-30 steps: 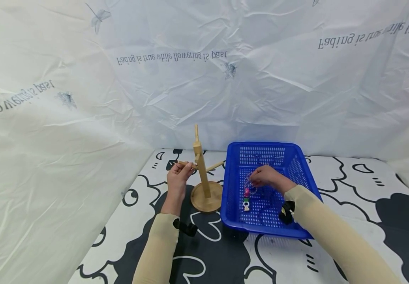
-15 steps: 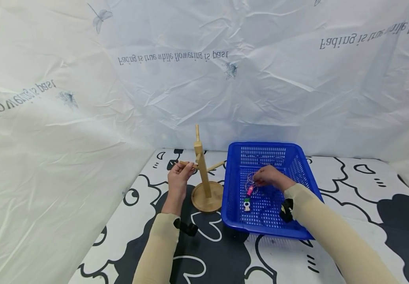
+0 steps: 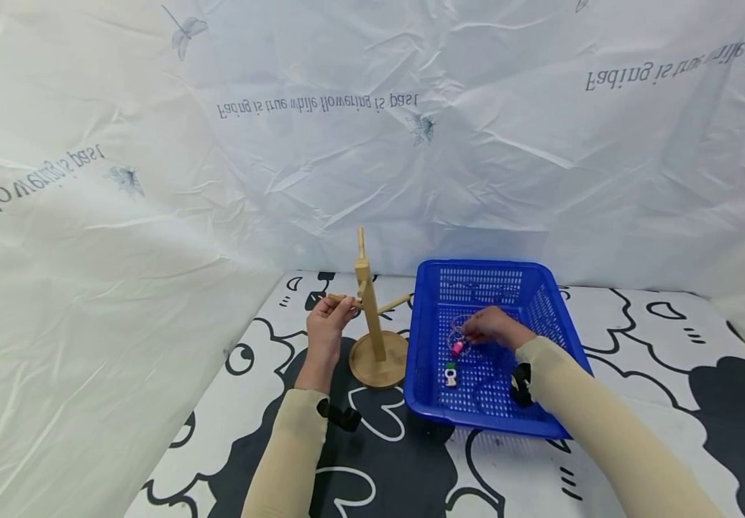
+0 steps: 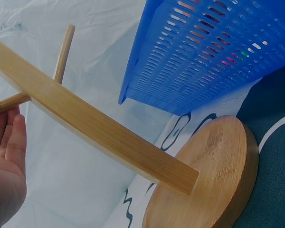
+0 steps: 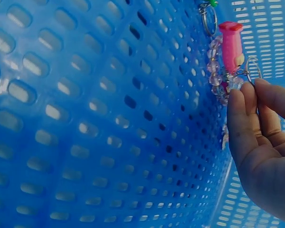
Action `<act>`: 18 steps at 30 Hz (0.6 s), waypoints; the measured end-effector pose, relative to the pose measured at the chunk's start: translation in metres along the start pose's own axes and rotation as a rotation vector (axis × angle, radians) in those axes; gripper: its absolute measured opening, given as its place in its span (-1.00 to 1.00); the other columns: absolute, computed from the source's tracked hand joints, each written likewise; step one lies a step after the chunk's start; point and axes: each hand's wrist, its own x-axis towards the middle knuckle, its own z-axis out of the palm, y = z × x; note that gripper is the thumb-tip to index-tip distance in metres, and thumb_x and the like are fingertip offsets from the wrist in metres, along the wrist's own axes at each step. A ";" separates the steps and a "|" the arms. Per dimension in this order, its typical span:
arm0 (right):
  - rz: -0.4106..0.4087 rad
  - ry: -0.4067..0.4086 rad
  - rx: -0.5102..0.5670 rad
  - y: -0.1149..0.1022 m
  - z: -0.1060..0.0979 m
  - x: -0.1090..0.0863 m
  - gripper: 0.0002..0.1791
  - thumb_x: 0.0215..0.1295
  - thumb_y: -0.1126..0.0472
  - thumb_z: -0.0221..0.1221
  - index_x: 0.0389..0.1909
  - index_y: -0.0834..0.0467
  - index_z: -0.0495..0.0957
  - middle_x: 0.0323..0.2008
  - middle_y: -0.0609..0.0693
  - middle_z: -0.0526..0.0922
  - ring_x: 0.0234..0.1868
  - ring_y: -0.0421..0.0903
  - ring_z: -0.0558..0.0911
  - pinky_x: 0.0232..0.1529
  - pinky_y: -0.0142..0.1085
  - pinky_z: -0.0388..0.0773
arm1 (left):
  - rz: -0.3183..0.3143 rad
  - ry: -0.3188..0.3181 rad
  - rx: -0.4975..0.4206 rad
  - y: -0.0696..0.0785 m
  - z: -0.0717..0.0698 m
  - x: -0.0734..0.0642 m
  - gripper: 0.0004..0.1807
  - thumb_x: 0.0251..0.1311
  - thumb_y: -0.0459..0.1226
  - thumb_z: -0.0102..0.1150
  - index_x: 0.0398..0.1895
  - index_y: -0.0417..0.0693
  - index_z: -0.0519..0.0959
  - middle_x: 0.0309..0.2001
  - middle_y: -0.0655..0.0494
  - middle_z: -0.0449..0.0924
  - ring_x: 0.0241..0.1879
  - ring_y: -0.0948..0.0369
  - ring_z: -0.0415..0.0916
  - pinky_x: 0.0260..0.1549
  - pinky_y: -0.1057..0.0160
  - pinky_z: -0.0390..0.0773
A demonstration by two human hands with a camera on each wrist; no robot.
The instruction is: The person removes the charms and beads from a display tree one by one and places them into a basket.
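My left hand [image 3: 325,331] grips a side peg [image 4: 9,103] of the wooden stand [image 3: 371,309], which stands upright on its round base left of the basket. Inside the blue plastic basket [image 3: 411,360], my right hand [image 3: 497,327] pinches the metal ring of a keychain with a pink charm [image 5: 231,47]. Clear beaded bracelets [image 5: 213,66] lie right beside that charm. Nearer the basket's front is a white and green charm [image 3: 451,374], apart from the right hand. In the right wrist view, the fingertips partly cover the ring and some beads.
A second peg [image 3: 395,303] of the stand juts right, close to the basket's left rim. The table's cloth [image 3: 372,467] has black and white cartoon prints. White printed sheeting [image 3: 321,165] hangs behind and to the left.
The pink charm has tilted and shifted slightly right, away from the white and green charm, with my right hand. My left hand keeps its hold on the peg.
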 end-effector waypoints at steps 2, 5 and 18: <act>0.009 0.007 0.012 0.002 0.000 0.001 -0.75 0.44 0.39 0.16 -0.02 0.51 0.60 -0.44 -0.02 0.70 -0.42 -0.21 0.65 -0.27 -0.34 0.75 | -0.001 0.005 -0.002 0.000 0.001 -0.001 -0.82 0.35 -0.49 0.18 -0.35 -0.06 0.61 -0.39 0.24 0.69 -0.33 0.39 0.72 -0.22 0.48 0.74; 0.016 0.015 0.033 0.003 0.000 0.003 -0.79 0.43 0.39 0.16 -0.07 0.48 0.60 -0.47 -0.05 0.68 -0.43 -0.23 0.65 -0.29 -0.35 0.75 | 0.005 0.003 -0.007 0.000 0.001 -0.001 -0.85 0.35 -0.50 0.18 -0.33 -0.09 0.61 -0.38 0.24 0.69 -0.33 0.39 0.72 -0.22 0.48 0.75; 0.020 0.056 0.114 0.009 -0.004 0.001 -0.72 0.45 0.37 0.15 0.02 0.52 0.59 -0.47 -0.05 0.69 -0.42 -0.22 0.65 -0.27 -0.34 0.76 | 0.016 -0.009 0.015 -0.003 -0.001 0.001 -0.87 0.36 -0.50 0.17 -0.30 -0.11 0.59 -0.36 0.23 0.69 -0.31 0.39 0.73 -0.19 0.48 0.75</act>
